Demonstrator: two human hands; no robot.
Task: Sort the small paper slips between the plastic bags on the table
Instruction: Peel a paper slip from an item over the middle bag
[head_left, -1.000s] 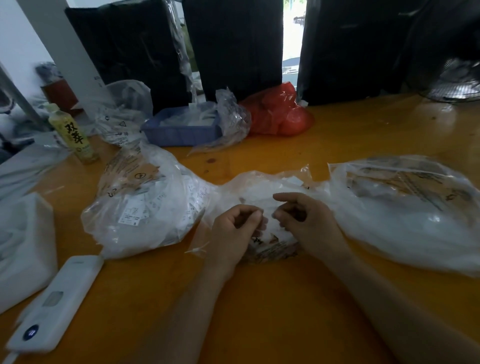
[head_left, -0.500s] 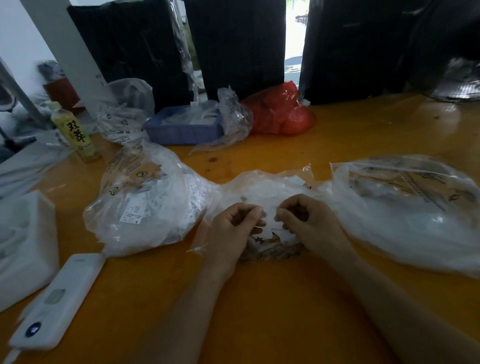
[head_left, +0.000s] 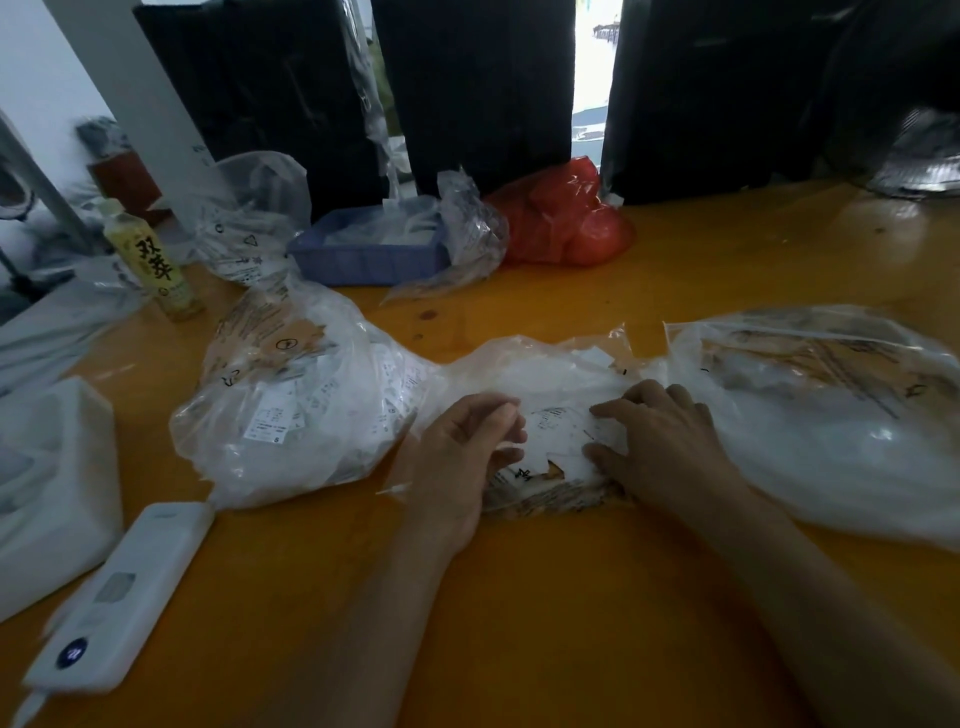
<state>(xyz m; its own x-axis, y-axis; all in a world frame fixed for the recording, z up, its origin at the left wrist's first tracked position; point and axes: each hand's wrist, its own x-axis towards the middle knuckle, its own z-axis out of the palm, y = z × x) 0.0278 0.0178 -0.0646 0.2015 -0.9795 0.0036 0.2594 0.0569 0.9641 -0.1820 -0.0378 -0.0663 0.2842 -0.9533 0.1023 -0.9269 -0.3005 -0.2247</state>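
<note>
Three clear plastic bags lie in a row on the orange table (head_left: 545, 597). The left bag (head_left: 291, 400) is stuffed with printed paper slips. The middle bag (head_left: 550, 364) lies flat with white paper slips (head_left: 558, 434) on it. The right bag (head_left: 831, 415) is large and holds more white paper. My left hand (head_left: 465, 457) rests at the middle bag's left side, fingers curled and pinching at the slips' edge. My right hand (head_left: 662, 449) lies on the slips from the right, with a slip pinched between fingers and thumb. A printed slip shows between both hands.
A white power bank (head_left: 122, 597) lies front left beside a white box (head_left: 47, 483). A green drink bottle (head_left: 150, 260) stands back left. A blue tray (head_left: 363, 249), a crumpled clear bag (head_left: 249, 218) and a red bag (head_left: 566, 218) sit at the back before black panels.
My hands have drawn slightly apart over the middle bag. The right hand's fingers have stretched out over the slips, and a printed slip now shows between the hands.
</note>
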